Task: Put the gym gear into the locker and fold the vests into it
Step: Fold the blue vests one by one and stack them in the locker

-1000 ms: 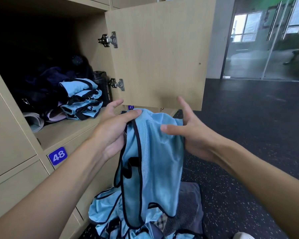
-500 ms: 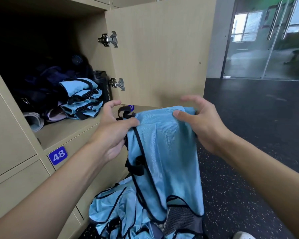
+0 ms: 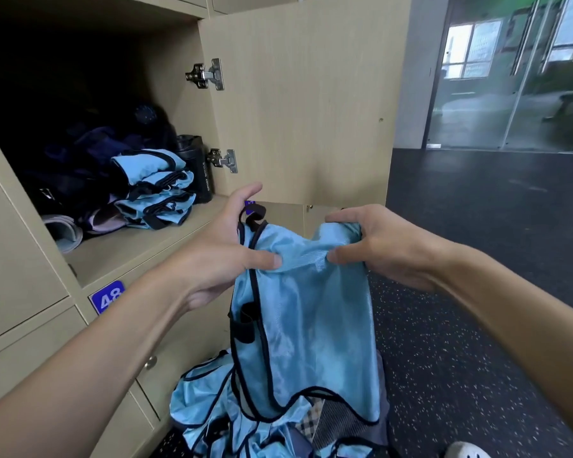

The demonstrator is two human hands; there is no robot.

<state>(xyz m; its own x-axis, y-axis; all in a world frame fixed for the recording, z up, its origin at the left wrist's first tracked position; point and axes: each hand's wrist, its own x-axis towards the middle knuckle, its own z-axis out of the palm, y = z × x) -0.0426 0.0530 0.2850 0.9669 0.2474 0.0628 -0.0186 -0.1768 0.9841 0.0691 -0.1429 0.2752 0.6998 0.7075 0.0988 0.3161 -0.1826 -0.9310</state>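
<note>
Vest of shiny light-blue fabric with black trim [image 3: 305, 309] hangs before the open beige wooden locker [image 3: 129, 249].
Left hand [image 3: 219, 249] and right hand [image 3: 377, 246] each pinch its top edge; folded blue vests [image 3: 153, 190] lie stacked inside.

We find two surfaces bearing things. The pale wooden locker shelf [image 3: 139, 249] carries a stack of folded light-blue vests [image 3: 156, 190] with black trim, and just beside the stack, toward the hinged side, a black bottle [image 3: 196, 166] stands upright. Behind and left of the stack lies a heap of dark gear [image 3: 90, 150], too shadowed for us to sort out. At the left front we see a rolled grey item [image 3: 63, 231], and between it and the stack a pale pinkish piece [image 3: 103, 219]. Below, the dark speckled floor [image 3: 477, 325] holds a loose pile of unfolded blue vests [image 3: 205, 401] against the lower lockers, checked and grey cloth [image 3: 331, 421] touching it, and a white shoe [image 3: 465, 451] to the right
</note>
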